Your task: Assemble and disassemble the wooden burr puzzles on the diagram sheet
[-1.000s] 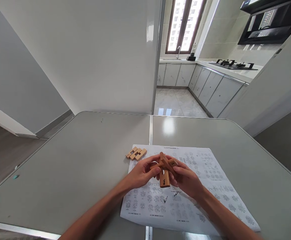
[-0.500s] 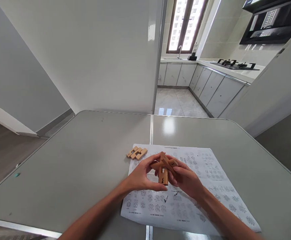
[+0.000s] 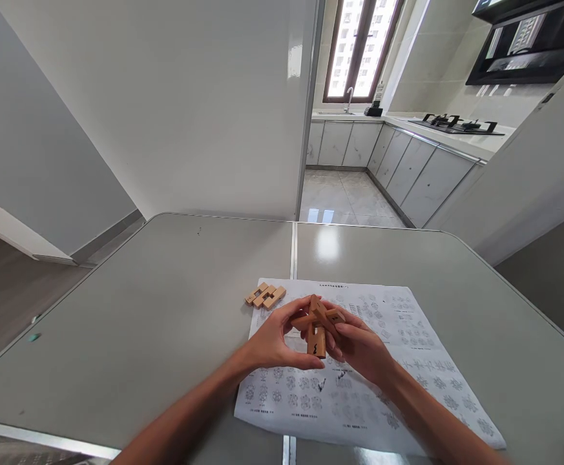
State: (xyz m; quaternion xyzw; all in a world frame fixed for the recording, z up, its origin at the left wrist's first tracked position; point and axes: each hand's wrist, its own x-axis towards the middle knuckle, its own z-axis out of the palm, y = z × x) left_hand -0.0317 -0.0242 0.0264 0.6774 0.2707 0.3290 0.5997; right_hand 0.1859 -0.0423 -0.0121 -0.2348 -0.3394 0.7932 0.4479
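Note:
Several notched wooden puzzle pieces (image 3: 317, 341) are crossed and interlocked between my two hands, above the printed sheet. My left hand (image 3: 278, 337) curves round the left side, its fingers at the back and its thumb at the bottom of the upright piece. On the other side my right hand (image 3: 360, 339) pinches the pieces, with the thumb on top and the fingers underneath. A black mark shows on the lower piece's face. Loose notched wooden pieces (image 3: 272, 298) lie side by side at the sheet's upper left corner.
The large printed instruction sheet (image 3: 311, 403), covered with small diagrams and a few pen ticks, lies under my hands. It rests on a grey table (image 3: 165, 310) with a metal seam. A small green bit (image 3: 33, 337) sits near the left edge. Beyond is a kitchen with a stove (image 3: 460, 124).

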